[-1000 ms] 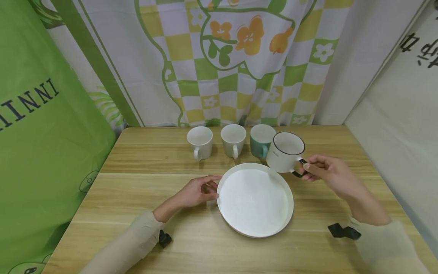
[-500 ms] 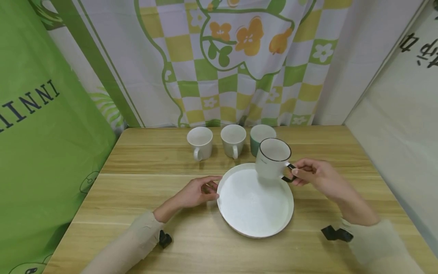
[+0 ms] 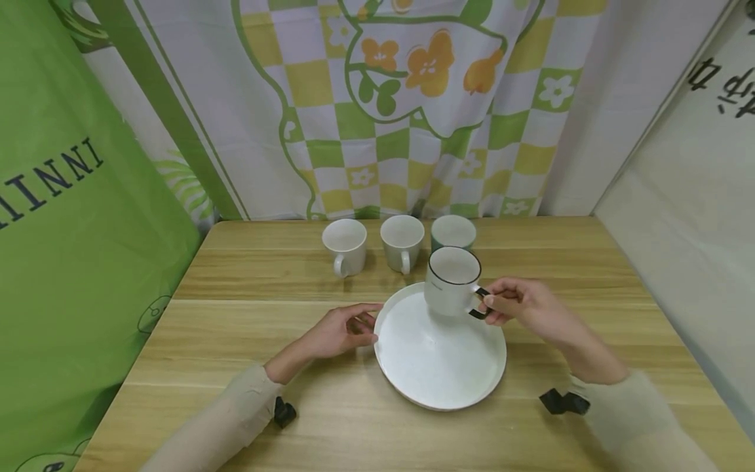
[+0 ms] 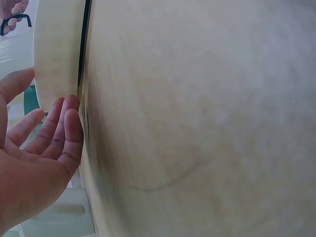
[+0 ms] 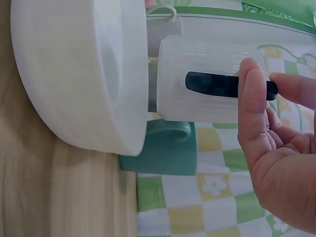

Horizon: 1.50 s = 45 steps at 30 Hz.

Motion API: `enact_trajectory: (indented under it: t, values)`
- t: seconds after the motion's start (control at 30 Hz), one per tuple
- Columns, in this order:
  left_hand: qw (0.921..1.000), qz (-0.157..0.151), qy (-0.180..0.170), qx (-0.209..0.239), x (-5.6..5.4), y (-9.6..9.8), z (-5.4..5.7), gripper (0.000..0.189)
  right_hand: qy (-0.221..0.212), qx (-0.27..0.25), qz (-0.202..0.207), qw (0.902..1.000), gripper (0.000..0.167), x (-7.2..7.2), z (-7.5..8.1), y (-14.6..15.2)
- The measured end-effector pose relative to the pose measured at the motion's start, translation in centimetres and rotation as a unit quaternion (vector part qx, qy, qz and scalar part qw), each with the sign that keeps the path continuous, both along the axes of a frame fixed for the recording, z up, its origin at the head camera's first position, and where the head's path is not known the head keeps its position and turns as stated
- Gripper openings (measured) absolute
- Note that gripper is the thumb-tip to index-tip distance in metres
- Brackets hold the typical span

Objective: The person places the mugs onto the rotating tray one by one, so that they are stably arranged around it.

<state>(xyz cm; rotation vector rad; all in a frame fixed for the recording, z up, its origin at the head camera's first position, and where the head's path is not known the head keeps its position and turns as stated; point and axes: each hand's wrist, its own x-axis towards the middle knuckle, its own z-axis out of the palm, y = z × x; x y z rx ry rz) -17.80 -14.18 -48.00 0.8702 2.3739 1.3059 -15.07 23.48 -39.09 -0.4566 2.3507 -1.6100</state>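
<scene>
A round white tray (image 3: 472, 387) lies on the wooden table (image 3: 248, 288). My right hand (image 3: 516, 307) pinches the black handle of a white mug with a dark rim (image 3: 449, 282), held upright over the tray's far edge. In the right wrist view the white mug (image 5: 207, 79) hangs just clear of the tray (image 5: 74, 74), its handle gripped by my fingers (image 5: 252, 94). My left hand (image 3: 345, 330) rests at the tray's left rim with relaxed fingers; in the left wrist view those fingers (image 4: 64, 138) touch the tray's rim (image 4: 57, 54).
Three mugs stand in a row at the table's back: two white ones (image 3: 345, 244) (image 3: 402, 241) and a teal one (image 3: 452, 233), partly hidden behind the held mug. A patterned curtain (image 3: 377, 98) hangs behind, a green cloth (image 3: 71, 216) at the left.
My right hand has carried the dark-rimmed mug leftward and toward me, from beside the teal mug to over the tray's far edge. The left hand has stayed put.
</scene>
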Motion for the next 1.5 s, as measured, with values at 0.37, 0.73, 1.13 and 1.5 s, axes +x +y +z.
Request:
enact_trajectory:
  t: [0.37,0.73,1.13,1.5]
  values:
    - [0.9999,0.005,0.000,-0.013,-0.1,0.0,-0.2,0.058,-0.034,0.001,0.012,0.9993,0.027,-1.1,-1.6,-1.3]
    - [1.0000,0.004,-0.004,0.000,0.0,0.1,-0.1,0.059,-0.035,0.003,0.028,0.9990,0.023,-1.6,-3.5,-2.0]
    - [0.9999,0.006,-0.011,0.001,0.0,0.1,0.2,0.058,-0.055,0.016,0.040,0.9976,0.024,-1.6,-4.2,-1.9]
    - [0.9998,0.003,-0.015,0.008,0.2,0.2,0.3,0.063,-0.055,0.013,0.057,0.9967,0.034,-1.9,-4.7,-1.5]
